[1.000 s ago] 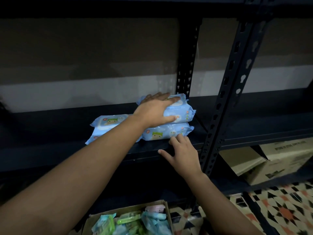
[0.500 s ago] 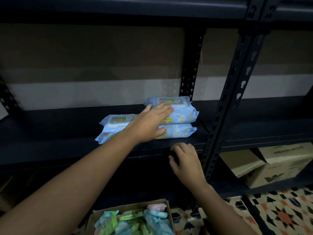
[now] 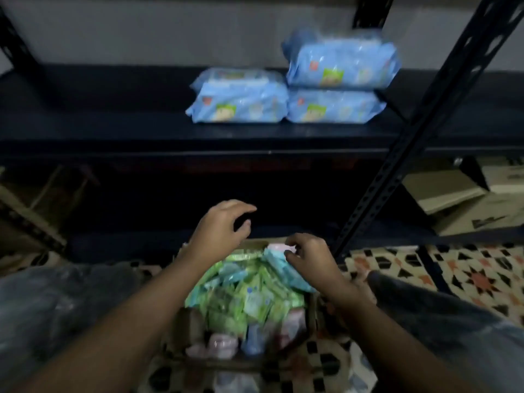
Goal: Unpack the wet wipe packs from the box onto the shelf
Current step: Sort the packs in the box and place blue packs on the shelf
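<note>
Now next pack is fetched from box [image 3: 181, 333], lower centre. Left hand [image 3: 218, 232] hovers, fingers curled, empty; right hand [image 3: 309, 258] fingertips touch blue pack [image 3: 276, 258]. Whole pack best gripped, then laid beside packs on shelf [image 3: 113, 129].

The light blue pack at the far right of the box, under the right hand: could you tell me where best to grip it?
Probably from above, across its upper edge: the light blue pack stands wedged among green packs, so only that edge is exposed beneath the right hand.
</note>
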